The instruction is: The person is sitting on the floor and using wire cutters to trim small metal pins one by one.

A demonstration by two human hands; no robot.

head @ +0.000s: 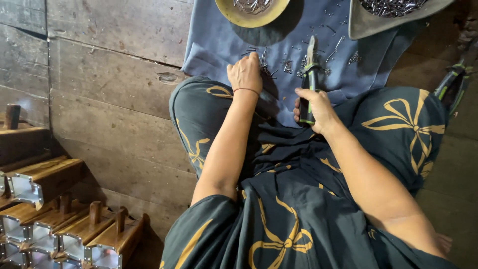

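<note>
The right hand is wrapped around the green-and-black handles of a pair of pliers, fingers closed tight on the grip, with the metal nose pointing away from the person over a blue cloth. The tool's jaws sit above the fist, well clear of the fingertips, which curl around the lower handle near the lap.

The left hand rests knuckles-up at the near edge of the cloth, its fingers bent down and bunched together over a scatter of small metal pieces; whether anything is actually pinched between them cannot be told from here (the fingertips are hidden under the hand). The pieces lie just beyond and to the right of those fingers, between the two hands.

Further off on the cloth stand a yellow dish and a grey tray heaped with metal bits. Another pair of green-handled pliers lies on the plank floor to the right. Wooden moulds lined with metal are stacked at the lower left.
</note>
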